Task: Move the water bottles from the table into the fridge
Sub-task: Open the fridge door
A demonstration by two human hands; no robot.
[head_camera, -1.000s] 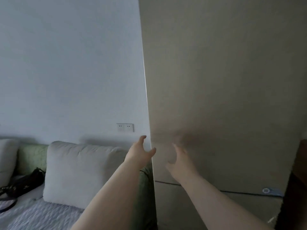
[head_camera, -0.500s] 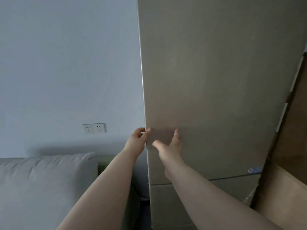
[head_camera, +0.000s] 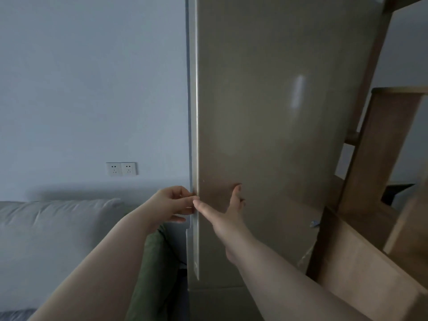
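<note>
A tall beige fridge door (head_camera: pixel 278 112) fills the middle and right of the view. Its left edge stands a little off the fridge body, showing a narrow gap. My left hand (head_camera: pixel 172 202) curls its fingers round that left edge at about waist height. My right hand (head_camera: pixel 228 205) lies flat on the door's front beside it, thumb out toward the edge. No water bottles or table are in view.
A grey sofa cushion (head_camera: pixel 53 230) and a green one (head_camera: pixel 148 262) sit left of the fridge, under a double wall socket (head_camera: pixel 121 169). Wooden shelving or steps (head_camera: pixel 375 181) stand close on the right.
The view has drawn closer to the fridge. My left hand has curled round the door's left edge, and the door edge now stands slightly away from the body.
</note>
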